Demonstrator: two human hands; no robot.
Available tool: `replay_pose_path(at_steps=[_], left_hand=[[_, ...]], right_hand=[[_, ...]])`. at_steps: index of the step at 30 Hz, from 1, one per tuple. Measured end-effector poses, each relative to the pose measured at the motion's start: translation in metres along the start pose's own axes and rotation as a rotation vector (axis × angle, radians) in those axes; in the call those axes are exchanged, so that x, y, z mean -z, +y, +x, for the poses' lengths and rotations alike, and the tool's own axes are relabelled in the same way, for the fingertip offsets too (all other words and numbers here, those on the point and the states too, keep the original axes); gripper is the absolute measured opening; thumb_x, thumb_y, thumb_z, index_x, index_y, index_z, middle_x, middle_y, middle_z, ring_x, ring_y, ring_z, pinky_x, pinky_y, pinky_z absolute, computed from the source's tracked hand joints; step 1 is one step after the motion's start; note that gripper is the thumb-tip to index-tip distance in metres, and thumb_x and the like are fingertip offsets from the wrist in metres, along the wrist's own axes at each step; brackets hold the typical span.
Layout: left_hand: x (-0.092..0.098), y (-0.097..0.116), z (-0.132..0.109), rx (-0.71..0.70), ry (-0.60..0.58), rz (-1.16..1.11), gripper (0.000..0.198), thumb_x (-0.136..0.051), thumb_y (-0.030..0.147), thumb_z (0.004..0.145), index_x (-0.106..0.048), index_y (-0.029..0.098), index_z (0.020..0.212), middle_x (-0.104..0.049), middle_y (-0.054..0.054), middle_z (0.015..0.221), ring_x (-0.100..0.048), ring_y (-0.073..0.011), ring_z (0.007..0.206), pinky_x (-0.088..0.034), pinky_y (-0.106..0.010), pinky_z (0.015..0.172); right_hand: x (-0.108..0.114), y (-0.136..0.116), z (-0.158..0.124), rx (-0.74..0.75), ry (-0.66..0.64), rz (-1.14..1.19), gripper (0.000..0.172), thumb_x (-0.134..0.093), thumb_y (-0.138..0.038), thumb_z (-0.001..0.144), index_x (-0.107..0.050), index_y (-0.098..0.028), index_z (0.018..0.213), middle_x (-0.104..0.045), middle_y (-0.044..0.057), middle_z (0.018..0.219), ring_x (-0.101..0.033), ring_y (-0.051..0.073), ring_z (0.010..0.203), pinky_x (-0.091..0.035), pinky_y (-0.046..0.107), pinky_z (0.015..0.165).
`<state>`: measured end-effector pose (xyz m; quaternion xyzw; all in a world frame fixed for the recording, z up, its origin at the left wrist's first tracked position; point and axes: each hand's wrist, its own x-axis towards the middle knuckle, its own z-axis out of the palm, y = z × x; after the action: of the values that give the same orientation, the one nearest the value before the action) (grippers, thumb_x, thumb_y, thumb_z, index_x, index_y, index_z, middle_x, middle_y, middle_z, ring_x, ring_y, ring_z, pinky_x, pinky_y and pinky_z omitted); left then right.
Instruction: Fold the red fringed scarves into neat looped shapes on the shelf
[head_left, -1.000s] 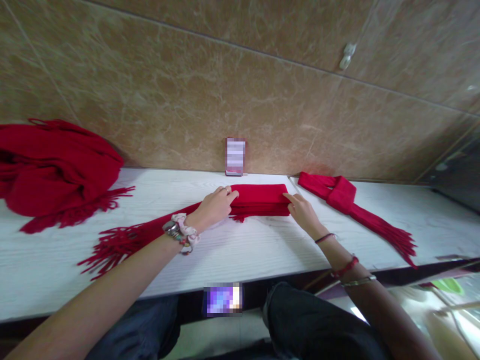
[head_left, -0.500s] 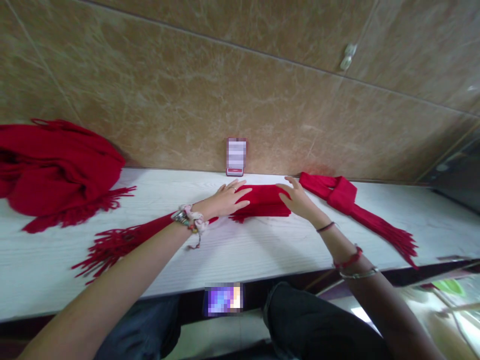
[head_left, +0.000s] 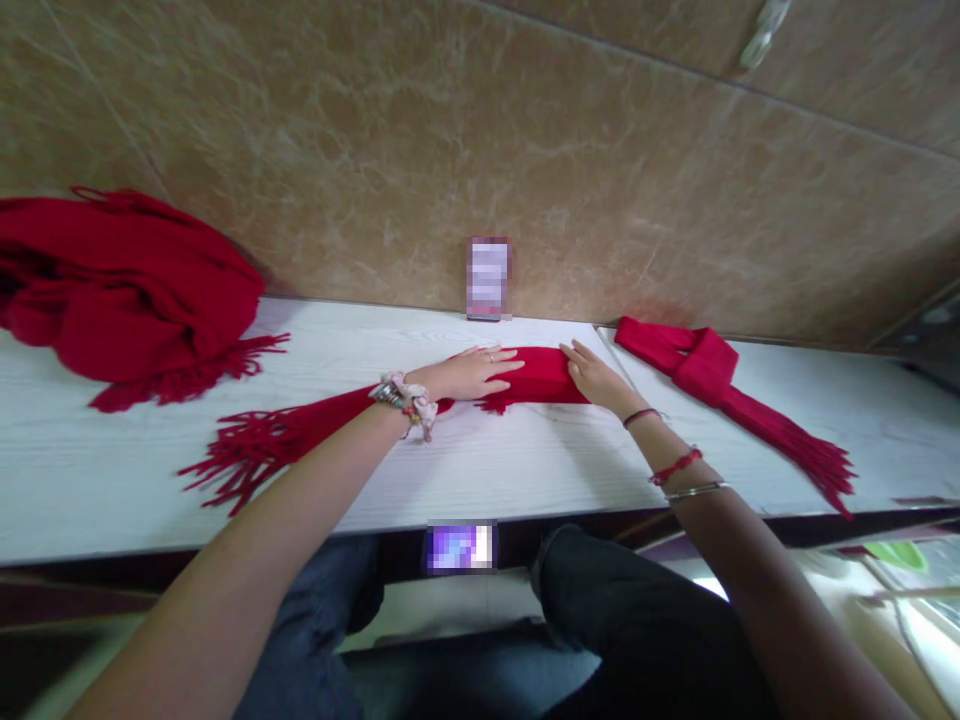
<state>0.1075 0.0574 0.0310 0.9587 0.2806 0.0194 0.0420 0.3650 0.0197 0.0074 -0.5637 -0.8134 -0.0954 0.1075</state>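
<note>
A red fringed scarf lies folded on the white tabletop in front of me, one fringed end stretching out to the left under my left forearm. My left hand rests flat on the folded part, fingers spread and pointing right. At the fold's right end, my right hand touches the cloth with fingers stretched out. Another red scarf, folded into a loop with its fringe trailing toward the front, lies to the right. A heaped pile of red scarves sits at the far left.
A phone leans upright against the brown marbled wall behind the scarf. Another lit phone is at the front edge, between my legs. The white tabletop runs left and right along the wall.
My right hand has come down onto the right end of the folded scarf. My left hand now lies flatter across it. The camera view has tilted slightly downward.
</note>
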Motion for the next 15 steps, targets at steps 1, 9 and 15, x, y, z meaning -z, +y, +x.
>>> replay_pose_path(at_steps=[1,9,15], left_hand=[[0.001,-0.001,0.0,-0.015,0.008,-0.016,0.049,-0.033,0.026,0.092,-0.031,0.021,0.141,-0.03,-0.005,0.149,-0.024,-0.0172,0.136,-0.018,-0.032,0.11],[-0.002,0.001,-0.003,0.014,0.072,-0.022,0.064,-0.038,0.008,0.077,-0.033,0.017,0.14,-0.028,-0.007,0.149,-0.024,-0.0178,0.136,-0.018,-0.033,0.111],[0.004,-0.004,-0.013,-0.041,-0.01,-0.063,0.071,-0.038,0.01,0.074,-0.026,0.022,0.143,-0.02,-0.002,0.152,-0.019,-0.0171,0.138,-0.016,-0.035,0.112]], right_hand=[[-0.001,0.002,0.001,0.004,0.006,0.011,0.048,-0.025,-0.011,0.088,-0.047,-0.009,0.131,-0.051,0.014,0.133,-0.038,0.024,0.13,-0.037,0.047,0.104],[-0.002,0.0,0.002,0.018,-0.073,-0.051,0.046,-0.022,-0.011,0.089,-0.051,0.0,0.123,-0.044,0.018,0.138,-0.031,0.025,0.133,-0.032,0.04,0.108],[-0.004,0.005,0.001,-0.022,-0.049,0.018,0.049,-0.021,-0.013,0.089,-0.04,-0.003,0.134,-0.044,0.016,0.138,-0.033,0.024,0.132,-0.038,0.041,0.104]])
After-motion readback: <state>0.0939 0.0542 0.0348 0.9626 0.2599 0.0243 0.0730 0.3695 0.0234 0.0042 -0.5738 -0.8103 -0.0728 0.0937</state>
